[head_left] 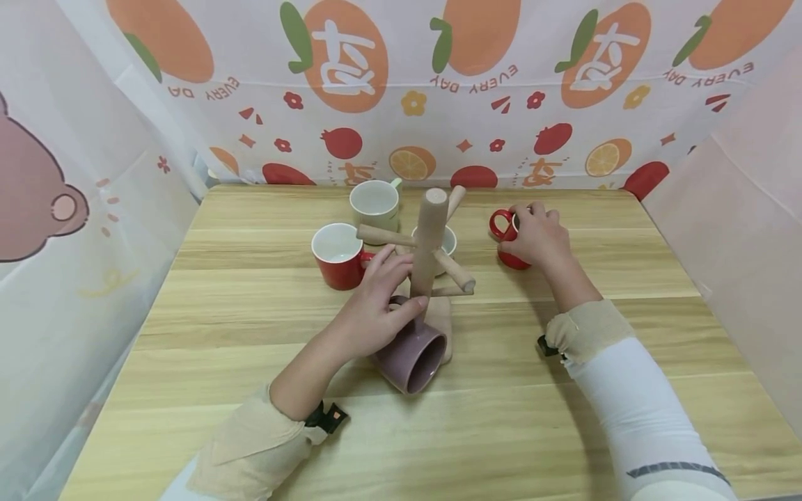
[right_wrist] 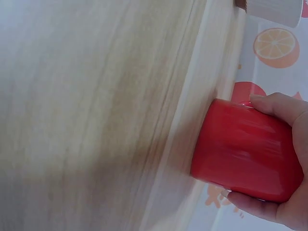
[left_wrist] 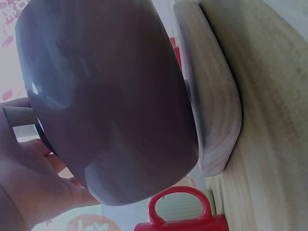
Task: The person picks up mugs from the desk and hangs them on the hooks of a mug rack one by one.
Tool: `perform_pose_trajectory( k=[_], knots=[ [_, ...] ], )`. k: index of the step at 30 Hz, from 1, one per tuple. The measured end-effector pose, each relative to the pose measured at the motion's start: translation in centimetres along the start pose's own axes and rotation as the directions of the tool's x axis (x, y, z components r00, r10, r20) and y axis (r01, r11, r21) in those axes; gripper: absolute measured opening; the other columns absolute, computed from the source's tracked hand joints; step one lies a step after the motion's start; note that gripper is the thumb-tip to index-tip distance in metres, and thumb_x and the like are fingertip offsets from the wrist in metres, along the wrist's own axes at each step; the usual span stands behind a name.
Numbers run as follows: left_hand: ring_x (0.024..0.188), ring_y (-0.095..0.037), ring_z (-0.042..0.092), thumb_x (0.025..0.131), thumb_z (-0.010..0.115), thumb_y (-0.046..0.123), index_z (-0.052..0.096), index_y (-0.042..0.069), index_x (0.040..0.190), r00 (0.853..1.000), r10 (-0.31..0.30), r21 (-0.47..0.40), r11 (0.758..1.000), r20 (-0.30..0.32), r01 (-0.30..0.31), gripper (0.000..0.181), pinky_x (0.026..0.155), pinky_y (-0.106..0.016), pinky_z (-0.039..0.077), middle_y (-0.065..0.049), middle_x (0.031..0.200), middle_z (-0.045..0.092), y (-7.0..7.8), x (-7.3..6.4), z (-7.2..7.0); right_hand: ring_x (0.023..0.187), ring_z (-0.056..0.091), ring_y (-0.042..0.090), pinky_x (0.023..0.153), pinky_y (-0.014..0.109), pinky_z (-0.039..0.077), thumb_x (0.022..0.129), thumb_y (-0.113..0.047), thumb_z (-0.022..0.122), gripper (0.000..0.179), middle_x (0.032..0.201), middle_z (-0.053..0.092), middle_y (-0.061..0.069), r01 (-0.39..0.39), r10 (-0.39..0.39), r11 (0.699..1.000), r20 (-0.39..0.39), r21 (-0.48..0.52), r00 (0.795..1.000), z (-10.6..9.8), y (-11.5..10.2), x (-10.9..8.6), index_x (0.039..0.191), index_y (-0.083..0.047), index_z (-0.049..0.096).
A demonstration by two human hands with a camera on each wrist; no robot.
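A wooden mug tree [head_left: 431, 236] stands mid-table with a purple mug [head_left: 410, 358] low on its near side, tilted, mouth toward the viewer. My left hand [head_left: 376, 309] holds the purple mug near its handle, thumb over the handle and fingers reaching beside the post. In the left wrist view, the purple mug [left_wrist: 106, 101] hides part of that hand, and a peg tip [left_wrist: 19, 116] shows by the fingers. At the right, my right hand [head_left: 540, 236] grips a small red mug [head_left: 514, 260] from above. Thumb and fingers span the red mug [right_wrist: 245, 149] in the right wrist view.
Left of the tree stands a red mug with white inside [head_left: 340, 268], its handle toward the post. A pale mug [head_left: 376, 209] is behind it. Another white-lined mug [head_left: 449, 240] is partly hidden behind the post. Printed curtains [head_left: 407, 139] border the wooden table [head_left: 250, 320].
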State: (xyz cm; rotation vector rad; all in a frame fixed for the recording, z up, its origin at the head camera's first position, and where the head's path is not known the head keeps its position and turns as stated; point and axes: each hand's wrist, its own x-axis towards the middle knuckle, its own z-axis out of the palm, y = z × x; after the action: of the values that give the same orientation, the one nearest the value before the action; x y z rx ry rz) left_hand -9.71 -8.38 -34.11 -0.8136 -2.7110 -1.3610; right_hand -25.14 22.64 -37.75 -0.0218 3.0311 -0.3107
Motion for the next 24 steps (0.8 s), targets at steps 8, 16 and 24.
perform_pose_trajectory(
  k=[8, 16, 24],
  knots=[
    [0.152, -0.027, 0.006, 0.093, 0.061, 0.026, 0.062, 0.020, 0.123, 1.000, -0.005, -0.020, 1.000, 0.006, 0.005, 0.030, 0.119, -0.059, 0.014, 0.007, 0.146, 0.048, 0.0, 0.1, 0.2, 0.123, 0.036, 0.044, 0.084, 0.065, 0.049, 0.077, -0.044, 0.077, 0.078, 0.140, 0.040, 0.019, 0.034, -0.031, 0.999, -0.078, 0.042, 0.996, 0.1, 1.0, -1.1, 0.143, -0.018, 0.044],
    [0.152, -0.024, 0.009, 0.094, 0.062, 0.028, 0.063, 0.019, 0.124, 1.000, -0.010, -0.042, 0.999, -0.012, 0.009, 0.031, 0.119, -0.059, 0.014, 0.007, 0.145, 0.050, 0.0, 0.0, 0.2, 0.129, 0.039, 0.035, 0.090, 0.059, 0.052, 0.079, -0.046, 0.076, 0.077, 0.138, 0.042, 0.014, 0.080, 0.026, 0.937, -0.296, 0.341, 0.955, 0.5, 1.6, -3.0, 0.143, -0.016, 0.046],
    [0.136, -0.016, 0.040, 0.090, 0.069, 0.029, 0.058, 0.015, 0.133, 0.989, 0.066, -0.033, 0.997, -0.134, -0.071, 0.047, 0.110, -0.047, 0.038, 0.004, 0.143, 0.048, 0.1, -0.2, 0.1, 0.127, 0.045, 0.017, 0.092, 0.036, 0.055, 0.078, -0.035, 0.082, 0.071, 0.138, 0.048, -0.001, 0.270, 0.213, 0.489, -0.413, 0.829, 0.885, -0.6, 0.6, -6.9, 0.138, -0.024, 0.046]
  ],
)
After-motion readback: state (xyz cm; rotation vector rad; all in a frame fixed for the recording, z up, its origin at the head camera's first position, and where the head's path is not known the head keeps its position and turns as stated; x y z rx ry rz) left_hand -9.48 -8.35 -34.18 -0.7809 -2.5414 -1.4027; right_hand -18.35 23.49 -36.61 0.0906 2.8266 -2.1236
